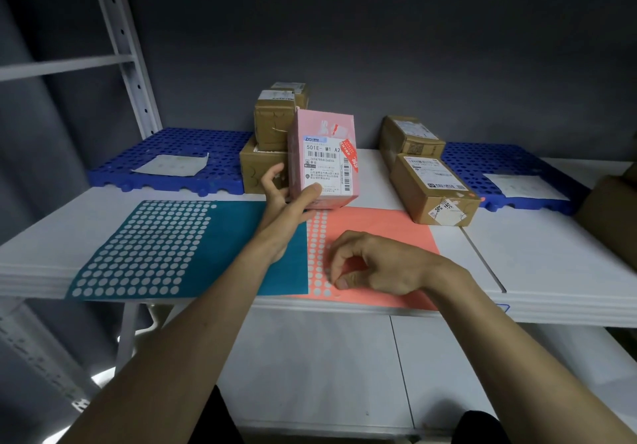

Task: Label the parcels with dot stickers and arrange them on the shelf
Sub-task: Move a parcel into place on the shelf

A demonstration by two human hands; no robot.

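Observation:
A pink parcel [323,157] with a white shipping label stands upright on the white shelf [551,257]. My left hand [287,195] grips its lower left corner, thumb across the label. An orange sticker sheet [382,226] lies flat in front of it, with several emptied dot holes along its left edge. My right hand [368,264] rests on that sheet, fingers curled, thumb and fingertips pinching at a dot near the sheet's lower left. A teal sticker sheet [238,236] with many empty dot holes lies to the left.
Brown cardboard parcels stand stacked behind the pink one [272,126] and at the right [431,188]. Blue perforated plastic mats [179,147] [482,161] lie at both back corners, each bearing a paper sheet. A white shelf upright [124,47] rises at left.

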